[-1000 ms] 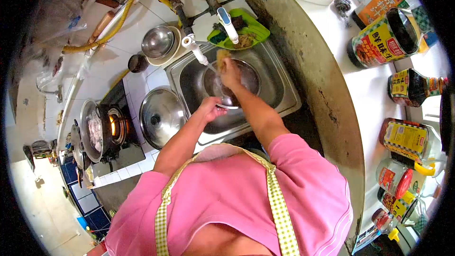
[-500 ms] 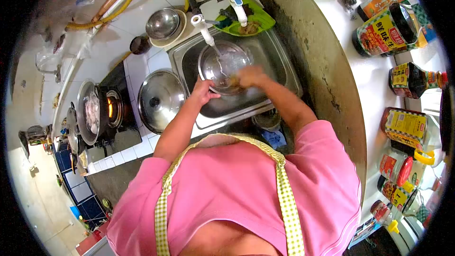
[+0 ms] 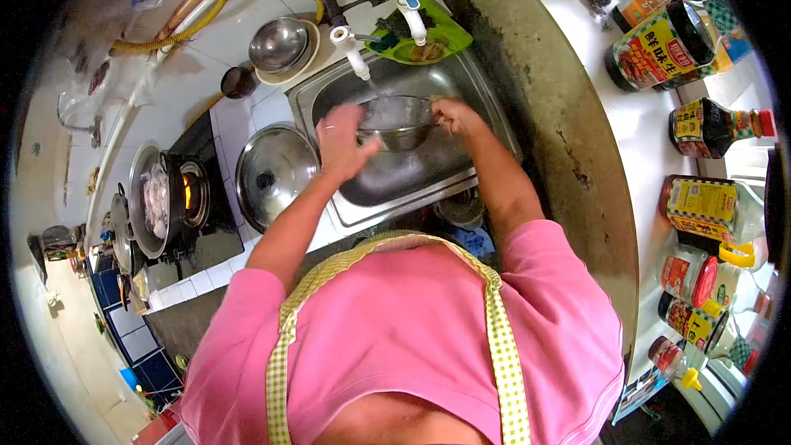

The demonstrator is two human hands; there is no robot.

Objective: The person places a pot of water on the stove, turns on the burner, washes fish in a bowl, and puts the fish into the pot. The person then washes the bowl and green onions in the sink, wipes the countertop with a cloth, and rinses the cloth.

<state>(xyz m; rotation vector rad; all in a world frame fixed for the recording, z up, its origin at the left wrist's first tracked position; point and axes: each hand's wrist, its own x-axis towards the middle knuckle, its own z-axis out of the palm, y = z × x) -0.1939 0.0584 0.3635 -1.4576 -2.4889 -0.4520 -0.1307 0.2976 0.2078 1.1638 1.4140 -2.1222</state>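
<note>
A metal bowl (image 3: 400,133) is tilted in the steel sink (image 3: 445,166), with water from the white tap (image 3: 349,51) falling toward it. My left hand (image 3: 343,142) is at the bowl's left side, its fingers spread and slightly blurred. At the right rim is my right hand (image 3: 454,115), fingers closed round the rim; whether it also holds the brownish scrubber is hidden.
A lit stove at the left bears a pan (image 3: 153,199) of pale food. Beside the sink lies a metal lid (image 3: 276,178). A green tray (image 3: 445,41) sits behind the taps. Bottles, among them a dark sauce bottle (image 3: 700,127), line the right ledge.
The bowl has turned from facing up to tilted on its side. My left hand has let go of the rim and spread its fingers; my right hand has moved up to the right rim.
</note>
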